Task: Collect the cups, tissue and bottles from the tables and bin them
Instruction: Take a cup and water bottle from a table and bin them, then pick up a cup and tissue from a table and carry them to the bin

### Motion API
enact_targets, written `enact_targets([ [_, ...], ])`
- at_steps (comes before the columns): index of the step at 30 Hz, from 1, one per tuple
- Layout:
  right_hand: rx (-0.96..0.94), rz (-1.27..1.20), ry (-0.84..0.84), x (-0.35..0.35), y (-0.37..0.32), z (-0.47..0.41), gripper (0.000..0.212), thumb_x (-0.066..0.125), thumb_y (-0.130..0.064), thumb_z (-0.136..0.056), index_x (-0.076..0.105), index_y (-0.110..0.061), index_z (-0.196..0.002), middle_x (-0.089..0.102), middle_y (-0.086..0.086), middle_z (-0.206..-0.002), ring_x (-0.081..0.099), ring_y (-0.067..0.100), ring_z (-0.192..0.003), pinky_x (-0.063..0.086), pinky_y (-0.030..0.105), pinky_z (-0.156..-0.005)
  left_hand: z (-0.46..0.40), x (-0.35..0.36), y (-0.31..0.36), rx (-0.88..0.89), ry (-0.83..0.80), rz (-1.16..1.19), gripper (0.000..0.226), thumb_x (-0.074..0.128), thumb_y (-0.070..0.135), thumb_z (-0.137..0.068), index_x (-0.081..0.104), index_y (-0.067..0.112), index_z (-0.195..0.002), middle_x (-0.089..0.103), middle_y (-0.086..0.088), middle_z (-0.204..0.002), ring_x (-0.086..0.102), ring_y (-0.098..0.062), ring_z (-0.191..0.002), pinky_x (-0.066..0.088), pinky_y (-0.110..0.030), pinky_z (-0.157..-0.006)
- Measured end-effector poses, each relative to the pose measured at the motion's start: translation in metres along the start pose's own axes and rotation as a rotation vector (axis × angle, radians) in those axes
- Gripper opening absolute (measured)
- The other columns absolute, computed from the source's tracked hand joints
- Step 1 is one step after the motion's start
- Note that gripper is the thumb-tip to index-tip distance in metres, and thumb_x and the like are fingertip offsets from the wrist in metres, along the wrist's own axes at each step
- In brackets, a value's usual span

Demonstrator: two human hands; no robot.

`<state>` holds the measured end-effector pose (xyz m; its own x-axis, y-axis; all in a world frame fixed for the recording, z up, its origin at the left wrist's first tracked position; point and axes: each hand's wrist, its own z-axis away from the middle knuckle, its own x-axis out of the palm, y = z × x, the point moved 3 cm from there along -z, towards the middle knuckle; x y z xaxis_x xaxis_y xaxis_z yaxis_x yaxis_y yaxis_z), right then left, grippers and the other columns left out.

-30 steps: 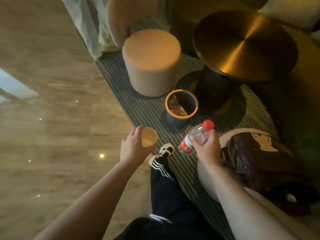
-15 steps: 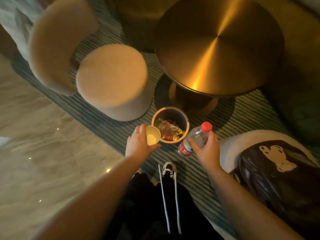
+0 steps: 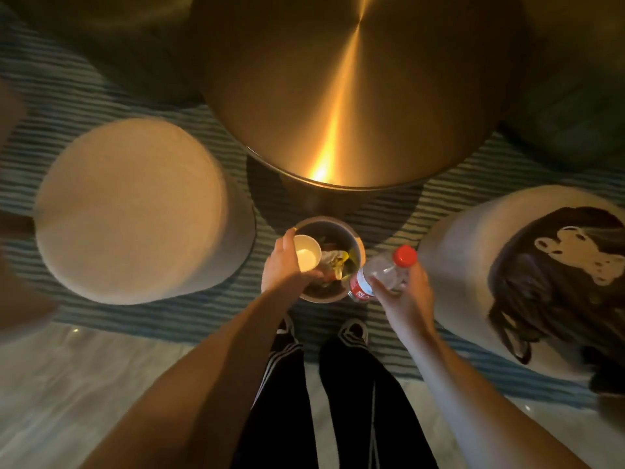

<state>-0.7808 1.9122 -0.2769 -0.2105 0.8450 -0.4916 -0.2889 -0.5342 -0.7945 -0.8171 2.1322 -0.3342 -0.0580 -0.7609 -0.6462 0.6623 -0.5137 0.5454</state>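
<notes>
A small round bin (image 3: 359,246) with an orange rim stands on the striped rug in front of my feet, with crumpled wrappers and tissue inside. My left hand (image 3: 282,265) grips a white paper cup (image 3: 307,253) and holds it over the bin's left side, mouth up. My right hand (image 3: 407,292) grips a clear plastic bottle (image 3: 378,274) with a red cap and red label. The bottle is tilted, its base over the bin's right rim.
A round brass-coloured table (image 3: 355,89) stands just beyond the bin. A beige round stool (image 3: 135,208) is at the left. At the right, another stool (image 3: 456,252) carries a dark bag (image 3: 554,282) with a white bear print. My shoes (image 3: 353,331) stand at the rug's edge.
I have stepped up to the bin. Both hands moved forward: the cup now hangs over the bin's opening and the bottle's base reaches its right rim.
</notes>
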Motion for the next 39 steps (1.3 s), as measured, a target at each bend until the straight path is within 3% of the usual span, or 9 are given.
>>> enact_targets([
  [4, 0.029, 0.114, 0.021, 0.021, 0.005, -0.009, 0.057, 0.08, -0.021, -0.072, 0.053, -0.007, -0.12, 0.058, 0.002, -0.111, 0.057, 0.017, -0.1, 0.048, 0.017, -0.079, -0.006, -0.002, -0.011, -0.021, -0.039, 0.094, 0.123, 0.073, 0.07, -0.044, 0.016, 0.028, -0.145, 0.036, -0.002, -0.147, 0.041, -0.02, -0.128, 0.038, -0.033, -0.096],
  [6, 0.049, 0.149, 0.027, 0.027, 0.013, -0.013, 0.058, 0.079, -0.026, -0.073, 0.052, -0.007, -0.122, 0.058, 0.005, -0.115, 0.057, 0.018, -0.103, 0.049, 0.026, -0.084, 0.001, -0.003, -0.016, 0.01, -0.016, 0.106, 0.112, 0.073, 0.068, -0.045, 0.022, 0.03, -0.138, 0.043, -0.001, -0.14, 0.044, -0.014, -0.121, 0.034, -0.023, -0.092],
  [10, 0.07, 0.222, 0.022, 0.039, 0.026, -0.024, 0.054, 0.076, -0.036, -0.075, 0.056, -0.008, -0.117, 0.062, 0.005, -0.11, 0.058, 0.015, -0.096, 0.039, 0.011, -0.072, 0.011, -0.003, -0.033, 0.124, 0.005, 0.036, 0.081, 0.071, 0.052, -0.067, 0.033, 0.024, -0.132, 0.049, -0.004, -0.132, 0.047, -0.018, -0.119, 0.041, -0.037, -0.101],
  [15, 0.068, 0.229, 0.011, 0.064, 0.038, -0.038, 0.045, 0.076, -0.033, -0.076, 0.057, -0.011, -0.11, 0.064, 0.002, -0.098, 0.063, 0.017, -0.09, 0.041, 0.01, -0.066, 0.023, 0.0, -0.061, 0.081, -0.021, -0.069, 0.085, 0.06, 0.057, -0.079, 0.026, 0.015, -0.144, 0.036, -0.007, -0.147, 0.032, -0.022, -0.136, 0.034, -0.045, -0.108],
  [18, 0.029, 0.212, 0.022, 0.076, 0.04, -0.04, 0.061, 0.081, -0.024, -0.071, 0.052, -0.015, -0.124, 0.064, 0.005, -0.113, 0.061, 0.018, -0.104, 0.045, 0.018, -0.082, 0.025, -0.006, -0.065, 0.071, 0.0, -0.09, 0.086, 0.058, 0.056, -0.081, 0.022, 0.014, -0.146, 0.03, -0.008, -0.151, 0.026, -0.023, -0.14, 0.03, -0.046, -0.111],
  [21, 0.017, 0.245, 0.02, 0.077, 0.039, -0.033, 0.078, 0.083, -0.02, -0.068, 0.045, -0.012, -0.135, 0.056, 0.01, -0.131, 0.052, 0.025, -0.121, 0.035, 0.024, -0.091, 0.025, -0.017, -0.06, 0.083, 0.031, -0.126, 0.088, 0.059, 0.053, -0.083, 0.015, 0.013, -0.149, 0.02, -0.008, -0.156, 0.017, -0.021, -0.143, 0.024, -0.046, -0.114],
  [27, 0.139, 0.133, -0.014, 0.057, 0.026, 0.003, 0.088, 0.078, -0.041, -0.073, 0.032, -0.019, -0.145, 0.041, 0.005, -0.147, 0.038, 0.022, -0.134, 0.03, 0.027, -0.095, 0.036, -0.05, -0.035, 0.14, 0.031, -0.166, 0.087, 0.054, 0.058, -0.083, 0.017, 0.015, -0.149, 0.021, -0.007, -0.155, 0.016, -0.022, -0.143, 0.025, -0.048, -0.113],
  [31, 0.259, 0.115, 0.04, 0.036, 0.002, 0.039, 0.078, 0.069, -0.045, -0.08, 0.03, -0.027, -0.145, 0.034, 0.002, -0.153, 0.032, 0.023, -0.14, 0.031, 0.04, -0.107, 0.06, -0.076, -0.007, 0.238, 0.05, -0.184, 0.085, 0.051, 0.061, -0.083, 0.021, 0.015, -0.147, 0.029, -0.008, -0.151, 0.026, -0.023, -0.139, 0.029, -0.045, -0.111],
  [39, 0.143, 0.085, 0.112, -0.031, -0.04, 0.108, 0.059, 0.053, -0.036, -0.094, 0.033, -0.015, -0.146, 0.032, 0.007, -0.153, 0.03, 0.021, -0.141, 0.031, 0.046, -0.113, 0.108, -0.1, 0.051, 0.436, 0.004, -0.232, 0.079, 0.056, 0.053, -0.084, 0.024, 0.015, -0.146, 0.036, -0.006, -0.147, 0.033, -0.022, -0.135, 0.031, -0.041, -0.108],
])
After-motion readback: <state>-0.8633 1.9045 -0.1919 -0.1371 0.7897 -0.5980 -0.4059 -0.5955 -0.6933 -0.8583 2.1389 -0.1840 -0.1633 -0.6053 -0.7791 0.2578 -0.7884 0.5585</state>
